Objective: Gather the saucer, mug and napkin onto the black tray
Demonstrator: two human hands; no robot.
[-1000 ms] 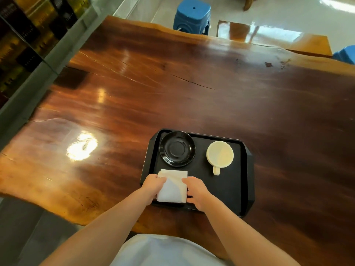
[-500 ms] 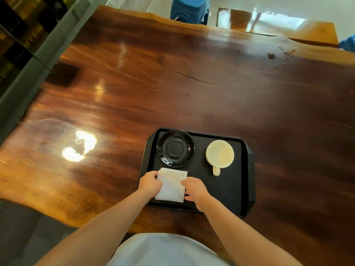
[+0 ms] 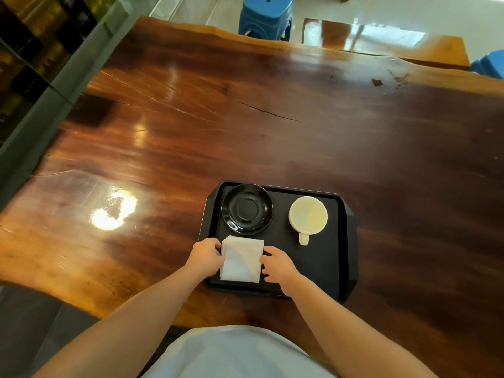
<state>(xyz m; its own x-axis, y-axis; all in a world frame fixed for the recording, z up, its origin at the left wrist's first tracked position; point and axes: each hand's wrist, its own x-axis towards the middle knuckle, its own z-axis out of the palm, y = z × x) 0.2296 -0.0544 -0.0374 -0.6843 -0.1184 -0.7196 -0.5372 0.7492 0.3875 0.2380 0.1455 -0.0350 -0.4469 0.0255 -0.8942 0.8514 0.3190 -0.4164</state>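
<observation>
On the wooden table near me lies the black tray [image 3: 321,263]. A black saucer [image 3: 246,208] sits in its far left corner. A cream mug [image 3: 308,215] stands to the saucer's right, its handle pointing toward me. A folded white napkin [image 3: 241,260] lies flat on the tray's near left part. My left hand [image 3: 204,255] grips the napkin's left edge. My right hand [image 3: 276,266] presses its fingertips against the right edge. The napkin is held between both hands.
The wide glossy wooden table [image 3: 245,118] stretches away from the tray. A blue stool [image 3: 266,16] stands beyond its far edge and another blue stool [image 3: 488,64] at the far right. A second wooden table [image 3: 381,45] stands behind. A dark shelf unit [image 3: 32,50] runs along the left.
Both hands stay at the napkin's sides and have shifted slightly along its edges. The napkin, saucer and mug keep their places on the tray. The camera has tilted a little.
</observation>
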